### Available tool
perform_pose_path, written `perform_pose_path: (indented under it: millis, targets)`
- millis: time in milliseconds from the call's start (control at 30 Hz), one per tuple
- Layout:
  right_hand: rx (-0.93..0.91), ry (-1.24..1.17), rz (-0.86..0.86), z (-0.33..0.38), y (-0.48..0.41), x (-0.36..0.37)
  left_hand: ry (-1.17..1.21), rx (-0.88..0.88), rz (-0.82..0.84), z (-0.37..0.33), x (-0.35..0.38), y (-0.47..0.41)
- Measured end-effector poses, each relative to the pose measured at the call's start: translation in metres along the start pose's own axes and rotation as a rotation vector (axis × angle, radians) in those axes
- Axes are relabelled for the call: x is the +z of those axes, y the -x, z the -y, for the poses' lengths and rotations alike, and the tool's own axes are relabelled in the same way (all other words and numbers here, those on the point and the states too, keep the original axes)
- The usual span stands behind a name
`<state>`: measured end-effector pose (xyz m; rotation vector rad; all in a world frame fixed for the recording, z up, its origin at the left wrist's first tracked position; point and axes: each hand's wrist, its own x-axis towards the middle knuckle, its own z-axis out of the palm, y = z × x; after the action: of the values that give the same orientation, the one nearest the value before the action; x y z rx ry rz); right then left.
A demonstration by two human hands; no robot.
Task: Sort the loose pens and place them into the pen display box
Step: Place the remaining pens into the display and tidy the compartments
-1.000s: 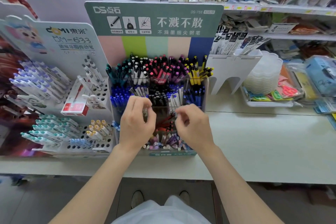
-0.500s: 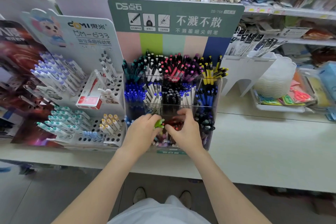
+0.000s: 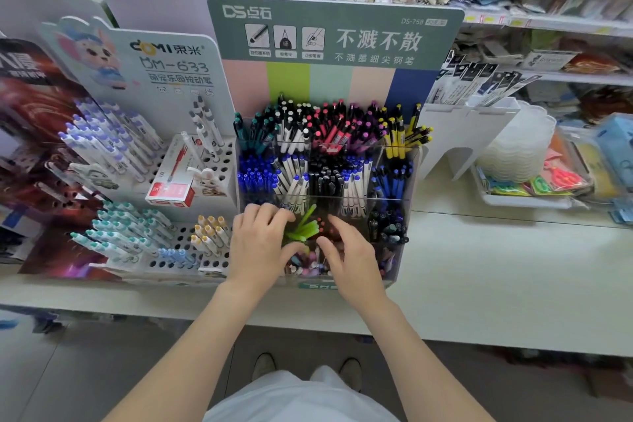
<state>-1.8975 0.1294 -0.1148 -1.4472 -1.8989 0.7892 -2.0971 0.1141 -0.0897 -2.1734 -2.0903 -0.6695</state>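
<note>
Counter (image 3: pixel 479 267) is carrying the box (image 3: pixel 394 271), a clear multi-row one, back rows already sitting full and colour-grouped. Both hands are working over the front middle compartments. Left hand (image 3: pixel 260 243) is curling round a small fan of green pens (image 3: pixel 303 229), gripping the lower ends, with the tops sticking up and right just above the second-from-front row. Right hand (image 3: pixel 354 260) is hovering just beside the fan, fingers loosely spread, holding nothing I can make out (a bit blurred). My read: gather step in progress, pulling like-coloured pens into one bundle before slotting. Next move is likely calling for the right hand to square up the fan, then dropping it upright into one compartment. I can't tell which cell is free: the hands are hiding the front ones.
</note>
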Motion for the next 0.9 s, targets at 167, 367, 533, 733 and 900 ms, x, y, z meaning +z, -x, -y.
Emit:
perform_pose_path:
  millis: [167,367,533,733,900]
  targets:
    - [0.000,0.021,-0.078,0.005,-0.008,0.001,-0.142,-0.174,-0.001,0.002,-0.001,0.007]
    - [0.152,0.100,-0.107,0.008,-0.004,0.004,-0.028,-0.304,-0.038,0.014,0.001,0.022]
    - [0.043,0.281,-0.125,0.016,-0.009,0.012,0.223,-0.249,0.036,0.016,0.001,0.021]
    - [-0.009,0.244,0.060,0.026,-0.020,0.017,0.207,-0.131,0.061,0.018,0.001,0.001]
    - [0.024,0.347,-0.023,0.030,-0.023,0.015,-0.068,0.061,-0.007,0.015,0.006,-0.003]
